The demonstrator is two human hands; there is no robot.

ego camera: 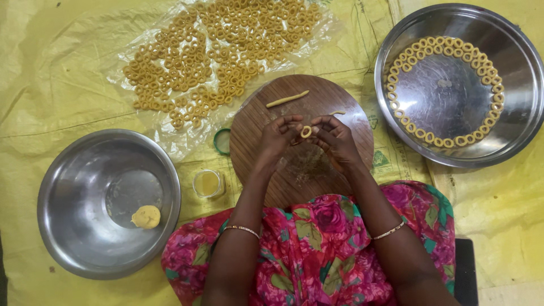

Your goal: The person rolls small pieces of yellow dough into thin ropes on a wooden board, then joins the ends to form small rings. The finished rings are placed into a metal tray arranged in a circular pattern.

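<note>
Both of your hands, left hand (276, 137) and right hand (334, 137), pinch one small dough ring (306, 132) above the round wooden board (300, 170) at frame centre, so press the ends, seemingly overlapped, gently to hold its shape.

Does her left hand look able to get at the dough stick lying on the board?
Probably yes. The dough stick lies bare on the round board, just beyond the left hand, nothing between. But both hands are pinching a dough ring, so the left would have to let go first.

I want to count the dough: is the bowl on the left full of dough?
No, the left steel bowl holds only one small yellow dough ball; the rest is bare.
</note>
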